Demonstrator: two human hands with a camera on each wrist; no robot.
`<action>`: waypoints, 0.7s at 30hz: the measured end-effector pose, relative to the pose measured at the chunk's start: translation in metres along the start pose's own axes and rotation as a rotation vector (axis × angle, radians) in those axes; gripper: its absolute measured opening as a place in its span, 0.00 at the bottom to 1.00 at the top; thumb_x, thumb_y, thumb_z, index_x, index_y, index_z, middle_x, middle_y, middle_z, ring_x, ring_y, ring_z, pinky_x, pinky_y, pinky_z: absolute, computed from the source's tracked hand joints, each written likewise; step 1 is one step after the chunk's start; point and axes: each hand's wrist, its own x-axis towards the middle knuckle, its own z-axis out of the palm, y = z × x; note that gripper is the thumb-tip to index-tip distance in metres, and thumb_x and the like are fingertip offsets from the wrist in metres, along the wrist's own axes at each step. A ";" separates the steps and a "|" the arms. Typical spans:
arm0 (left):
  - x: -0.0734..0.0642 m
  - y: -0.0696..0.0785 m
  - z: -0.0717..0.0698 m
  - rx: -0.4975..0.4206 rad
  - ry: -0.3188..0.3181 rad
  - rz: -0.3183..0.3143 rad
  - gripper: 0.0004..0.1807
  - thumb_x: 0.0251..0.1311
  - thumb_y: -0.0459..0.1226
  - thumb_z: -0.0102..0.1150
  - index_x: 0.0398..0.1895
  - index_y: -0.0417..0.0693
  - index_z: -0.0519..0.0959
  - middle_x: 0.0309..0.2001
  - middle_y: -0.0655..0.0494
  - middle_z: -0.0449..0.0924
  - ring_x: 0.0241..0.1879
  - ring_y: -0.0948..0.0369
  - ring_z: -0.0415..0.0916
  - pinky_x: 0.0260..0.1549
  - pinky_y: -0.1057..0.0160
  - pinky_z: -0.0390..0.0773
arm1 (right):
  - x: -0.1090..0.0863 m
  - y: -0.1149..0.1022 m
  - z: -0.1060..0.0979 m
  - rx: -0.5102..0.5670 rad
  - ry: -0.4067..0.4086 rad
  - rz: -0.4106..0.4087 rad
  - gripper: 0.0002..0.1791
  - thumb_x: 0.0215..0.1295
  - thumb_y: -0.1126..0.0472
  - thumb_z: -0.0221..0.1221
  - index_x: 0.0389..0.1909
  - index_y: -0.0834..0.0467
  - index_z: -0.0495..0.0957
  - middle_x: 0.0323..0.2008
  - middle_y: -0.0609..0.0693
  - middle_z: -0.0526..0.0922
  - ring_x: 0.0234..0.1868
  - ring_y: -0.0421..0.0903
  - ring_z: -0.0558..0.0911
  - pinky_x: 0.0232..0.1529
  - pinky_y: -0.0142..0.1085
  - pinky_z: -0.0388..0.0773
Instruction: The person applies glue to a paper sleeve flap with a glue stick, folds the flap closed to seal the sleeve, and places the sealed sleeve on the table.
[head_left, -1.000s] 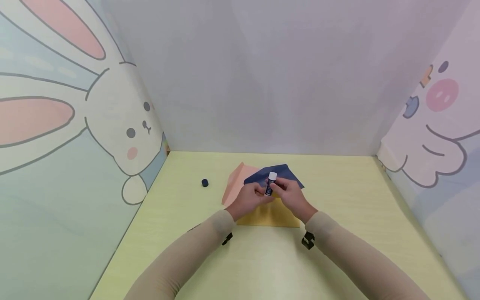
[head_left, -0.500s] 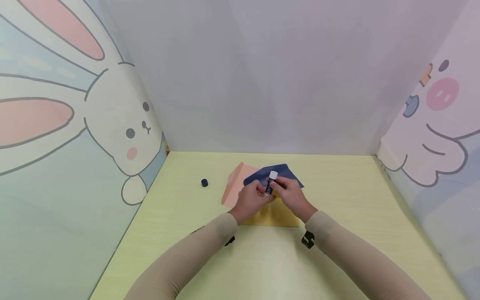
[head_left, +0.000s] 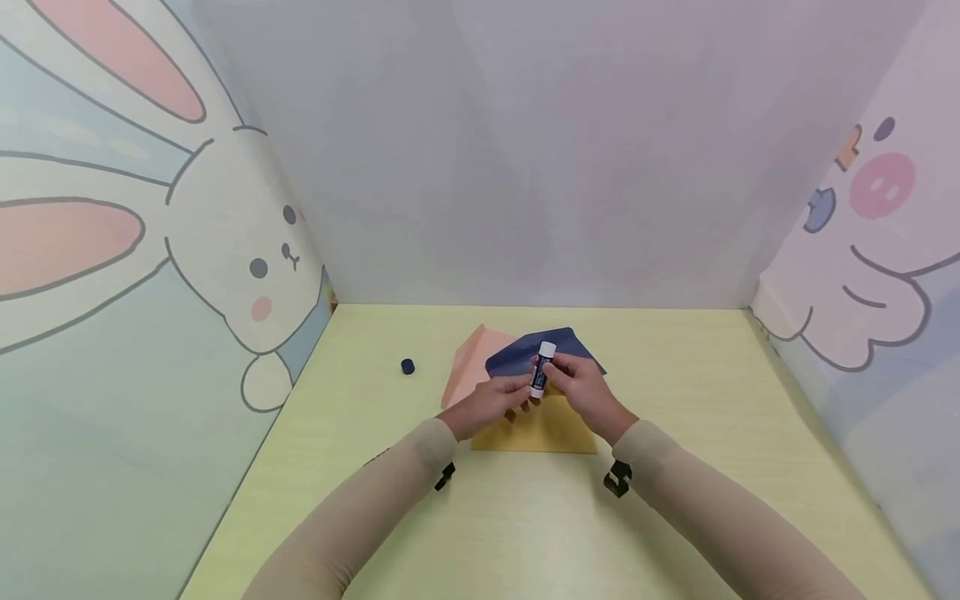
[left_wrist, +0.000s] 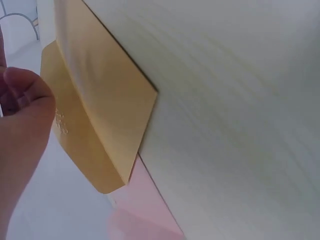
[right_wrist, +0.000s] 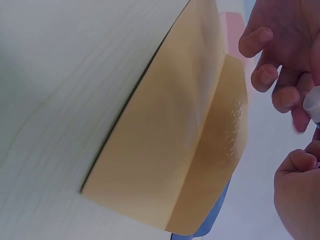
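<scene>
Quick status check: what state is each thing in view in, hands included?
Glue stick: uncapped, raised, slightly tilted
Dark blue cap: off, on the table
Yellow envelope: flap open, whitish smears on it
Blue envelope: partly covered by the yellow one
Pink envelope: flap open, partly covered
Right hand: pinches the glue stick
Left hand: at the stick's lower end, grip unclear

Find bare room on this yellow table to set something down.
Right of the navy paper envelope, to the painted right wall; between the beige fabric sleeves, nearer than the golden paper envelope; and left of the dark cylindrical cap. The middle's crowded: those envelopes and a pink paper envelope overlap beneath the left hand, right hand and blue-white glue stick.
</scene>
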 end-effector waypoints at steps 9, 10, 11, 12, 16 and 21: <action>-0.002 0.000 0.008 0.047 0.195 0.080 0.16 0.86 0.48 0.72 0.54 0.42 0.90 0.47 0.51 0.87 0.44 0.56 0.79 0.46 0.62 0.82 | 0.000 0.000 0.003 0.004 0.012 0.005 0.23 0.97 0.60 0.55 0.80 0.68 0.81 0.76 0.67 0.87 0.77 0.58 0.89 0.81 0.55 0.84; -0.002 0.000 0.010 0.062 0.237 0.092 0.15 0.83 0.47 0.75 0.51 0.44 0.90 0.45 0.54 0.86 0.43 0.58 0.79 0.44 0.63 0.81 | 0.001 0.001 0.003 0.002 0.018 0.006 0.23 0.96 0.61 0.55 0.79 0.67 0.81 0.76 0.66 0.88 0.76 0.57 0.89 0.81 0.54 0.84; -0.002 0.000 0.012 0.078 0.280 0.104 0.14 0.81 0.46 0.78 0.47 0.45 0.89 0.43 0.55 0.86 0.42 0.59 0.79 0.43 0.65 0.80 | 0.001 0.001 0.004 -0.006 0.021 0.003 0.22 0.96 0.61 0.56 0.79 0.68 0.82 0.75 0.67 0.88 0.75 0.55 0.90 0.80 0.52 0.86; -0.002 0.000 0.015 0.097 0.322 0.115 0.13 0.79 0.45 0.80 0.44 0.46 0.88 0.41 0.56 0.86 0.40 0.60 0.79 0.41 0.66 0.80 | 0.001 0.002 0.005 -0.008 0.025 0.000 0.22 0.96 0.62 0.56 0.79 0.68 0.82 0.75 0.67 0.88 0.74 0.54 0.90 0.79 0.50 0.87; -0.001 0.001 0.027 0.241 0.483 0.141 0.17 0.73 0.42 0.83 0.36 0.44 0.82 0.35 0.58 0.78 0.33 0.63 0.74 0.32 0.68 0.72 | 0.004 0.006 0.011 -0.009 0.035 -0.014 0.22 0.94 0.63 0.58 0.79 0.68 0.82 0.75 0.68 0.88 0.72 0.54 0.90 0.74 0.43 0.89; -0.001 0.004 0.038 0.335 0.580 0.155 0.18 0.68 0.40 0.82 0.34 0.42 0.79 0.32 0.58 0.74 0.31 0.65 0.70 0.29 0.69 0.67 | 0.004 0.008 0.016 -0.010 0.057 -0.022 0.22 0.94 0.62 0.60 0.78 0.67 0.83 0.74 0.67 0.89 0.74 0.58 0.90 0.74 0.43 0.89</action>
